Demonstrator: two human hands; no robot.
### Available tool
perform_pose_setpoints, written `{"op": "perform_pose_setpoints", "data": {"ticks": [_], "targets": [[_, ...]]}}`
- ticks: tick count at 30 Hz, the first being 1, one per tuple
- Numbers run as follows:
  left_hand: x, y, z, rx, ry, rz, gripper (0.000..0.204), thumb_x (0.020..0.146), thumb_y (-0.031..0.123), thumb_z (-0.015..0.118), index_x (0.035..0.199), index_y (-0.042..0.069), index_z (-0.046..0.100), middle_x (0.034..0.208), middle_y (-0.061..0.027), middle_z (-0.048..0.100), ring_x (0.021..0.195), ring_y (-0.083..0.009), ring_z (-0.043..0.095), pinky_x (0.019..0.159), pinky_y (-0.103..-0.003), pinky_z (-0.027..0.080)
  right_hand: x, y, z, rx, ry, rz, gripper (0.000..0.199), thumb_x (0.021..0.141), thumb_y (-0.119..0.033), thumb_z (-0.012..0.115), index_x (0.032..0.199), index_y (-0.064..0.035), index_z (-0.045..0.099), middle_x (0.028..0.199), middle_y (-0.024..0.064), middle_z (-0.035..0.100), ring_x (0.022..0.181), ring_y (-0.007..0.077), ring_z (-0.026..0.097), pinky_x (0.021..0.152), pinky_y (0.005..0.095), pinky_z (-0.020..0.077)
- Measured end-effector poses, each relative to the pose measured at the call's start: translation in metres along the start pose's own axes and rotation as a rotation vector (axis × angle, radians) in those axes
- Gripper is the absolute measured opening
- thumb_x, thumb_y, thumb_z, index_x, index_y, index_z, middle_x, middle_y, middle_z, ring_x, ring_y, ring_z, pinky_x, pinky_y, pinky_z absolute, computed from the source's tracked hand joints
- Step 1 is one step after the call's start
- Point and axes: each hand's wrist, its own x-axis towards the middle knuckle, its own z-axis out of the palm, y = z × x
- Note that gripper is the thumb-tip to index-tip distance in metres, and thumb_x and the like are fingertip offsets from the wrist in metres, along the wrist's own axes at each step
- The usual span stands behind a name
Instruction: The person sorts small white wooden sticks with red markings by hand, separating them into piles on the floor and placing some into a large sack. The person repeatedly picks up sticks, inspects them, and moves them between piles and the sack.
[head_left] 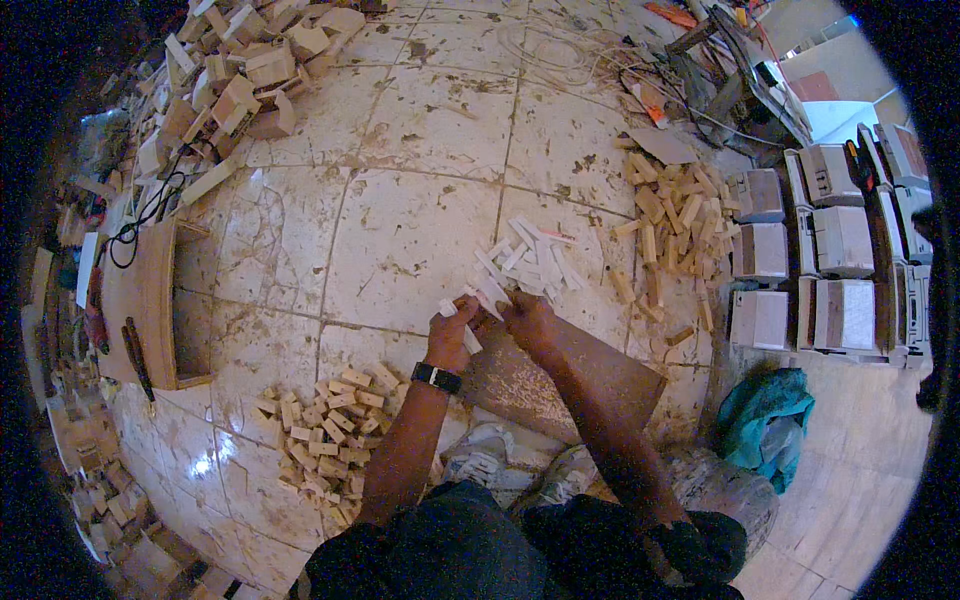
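Observation:
My left hand (452, 334), with a dark watch on its wrist, is closed around a pale flat strip (472, 342) that sticks out past the palm. Close beside it, my right hand (530, 322) has its fingers pinched on a white strip (488, 300) between the two hands. Just beyond them lies a loose heap of white strips (545, 258) on the tiles. Under my right forearm is a brown board (525, 385) scattered with wood shavings. My fingers partly hide the pieces they hold, so their full shape cannot be made out.
Small wooden blocks are piled at the near left (335, 430) and right (680, 215). A wooden box (150, 300) with tools on top stands at left; larger wood offcuts (245, 75) lie beyond. White-faced blocks (845, 240) line the right, near a teal bag (770, 425).

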Motion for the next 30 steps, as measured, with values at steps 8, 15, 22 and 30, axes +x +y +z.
{"op": "perform_pose_setpoints", "data": {"ticks": [8,15,22,30], "targets": [[-0.004,0.011,0.008,-0.200,0.073,-0.186,0.039,0.084,0.028,0.063,0.111,0.003,0.050,0.093,-0.0138,0.062,0.073,-0.0236,0.062,0.066,-0.035,0.053,0.030,0.016,-0.052,-0.357,0.332,0.108,0.021,0.081,-0.023,0.060,0.077,-0.0021,0.060,0.071,0.0195,0.062,0.067,0.0339,0.062,0.058,0.0418,0.0465],[0.009,0.006,-0.004,-0.443,-0.034,-0.239,0.032,0.089,0.018,0.049,0.116,0.000,0.044,0.100,-0.0185,0.060,0.082,-0.0283,0.061,0.072,-0.038,0.054,0.007,0.033,-0.021,0.099,0.087,0.066,0.037,0.091,-0.033,0.052,0.082,0.0027,0.058,0.063,0.0098,0.060,0.056,0.0147,0.059,0.051,0.0302,0.0471],[0.004,0.014,-0.001,-0.130,-0.099,-0.201,0.035,0.087,0.008,0.049,0.119,-0.004,0.040,0.113,-0.0228,0.055,0.101,-0.0329,0.058,0.086,-0.043,0.051,0.019,0.015,-0.022,-0.032,0.121,0.009,0.039,0.090,-0.035,0.054,0.084,0.0023,0.059,0.064,0.0119,0.060,0.056,0.0199,0.059,0.055,0.0344,0.0488],[0.002,0.012,0.005,-0.114,-0.123,-0.159,0.031,0.087,0.008,0.051,0.115,-0.002,0.047,0.109,-0.0149,0.059,0.096,-0.0257,0.060,0.083,-0.038,0.051,0.004,-0.035,-0.045,-0.389,0.147,-0.213,0.031,0.085,-0.027,0.059,0.100,0.0002,0.059,0.088,0.0215,0.063,0.076,0.0379,0.060,0.068,0.0414,0.0490]]}}
